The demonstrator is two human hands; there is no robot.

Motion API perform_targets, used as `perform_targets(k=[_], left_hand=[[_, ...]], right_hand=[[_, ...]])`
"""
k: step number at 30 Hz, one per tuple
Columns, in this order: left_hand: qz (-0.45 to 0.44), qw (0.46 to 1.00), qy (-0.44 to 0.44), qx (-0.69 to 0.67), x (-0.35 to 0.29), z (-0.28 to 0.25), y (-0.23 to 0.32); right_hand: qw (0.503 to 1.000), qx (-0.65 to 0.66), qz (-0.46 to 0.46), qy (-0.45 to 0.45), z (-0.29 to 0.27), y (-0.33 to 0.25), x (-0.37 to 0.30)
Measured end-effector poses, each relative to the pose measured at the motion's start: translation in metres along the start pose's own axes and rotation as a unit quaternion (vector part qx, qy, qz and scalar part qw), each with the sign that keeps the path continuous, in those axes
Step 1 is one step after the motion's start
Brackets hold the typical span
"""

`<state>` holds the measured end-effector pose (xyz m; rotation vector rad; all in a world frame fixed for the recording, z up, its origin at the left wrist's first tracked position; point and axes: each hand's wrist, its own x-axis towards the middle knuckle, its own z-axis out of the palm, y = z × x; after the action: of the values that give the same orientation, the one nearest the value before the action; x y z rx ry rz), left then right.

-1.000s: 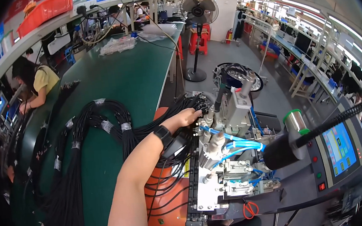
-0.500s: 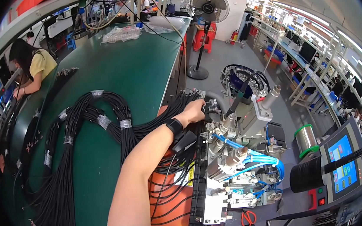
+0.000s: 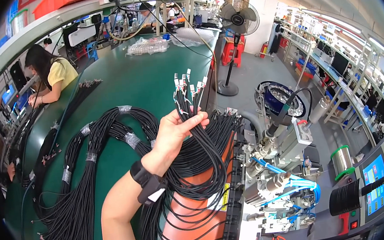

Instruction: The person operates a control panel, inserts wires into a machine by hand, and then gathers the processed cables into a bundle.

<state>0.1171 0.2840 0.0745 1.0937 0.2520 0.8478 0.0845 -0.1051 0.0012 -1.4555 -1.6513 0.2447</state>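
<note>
My left hand (image 3: 174, 128), with a black band at the wrist, is closed around a bundle of black cables (image 3: 198, 140). The cables' upper ends carry small white connectors (image 3: 191, 85), which stick up above my thumb. Below the grip the bundle curves down in a loop over an orange-brown surface (image 3: 188, 226). Beside it, more black cables (image 3: 221, 131) lie with their ends toward the machine. Several single cables run to the black edge of the machine (image 3: 234, 199). My right hand is not in view.
On the green table (image 3: 150, 73) to the left lie taped cable bundles (image 3: 124, 110). At the right stand the machine's pneumatic cylinders with blue tubes (image 3: 295, 182), a wire spool (image 3: 342, 163) and a touchscreen (image 3: 376, 183). Beyond are a fan (image 3: 238, 19) and a seated person (image 3: 53, 73).
My left hand has drawn back from the machine's far end, leftward and nearer, and now raises a cable bundle with its connector ends up. The view has shifted somewhat to the left.
</note>
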Motion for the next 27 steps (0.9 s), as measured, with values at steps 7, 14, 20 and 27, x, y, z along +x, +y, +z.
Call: perform_targets(k=[7,14,20,27], left_hand=[[0.046,0.999,-0.018,0.008,-0.012,0.005,0.004],[0.061,0.997,-0.027,0.025,-0.016,0.006,0.005],[0.083,0.995,-0.032,0.044,-0.020,0.008,0.006],[0.089,0.994,-0.024,0.063,-0.022,0.007,0.007]], right_hand=[[1.000,-0.016,-0.007,0.006,0.000,-0.002,0.004],[1.000,-0.018,-0.004,0.008,-0.001,-0.003,0.004],[1.000,-0.030,-0.004,0.005,-0.002,-0.005,0.004],[1.000,-0.024,0.004,0.008,0.001,-0.006,0.001]])
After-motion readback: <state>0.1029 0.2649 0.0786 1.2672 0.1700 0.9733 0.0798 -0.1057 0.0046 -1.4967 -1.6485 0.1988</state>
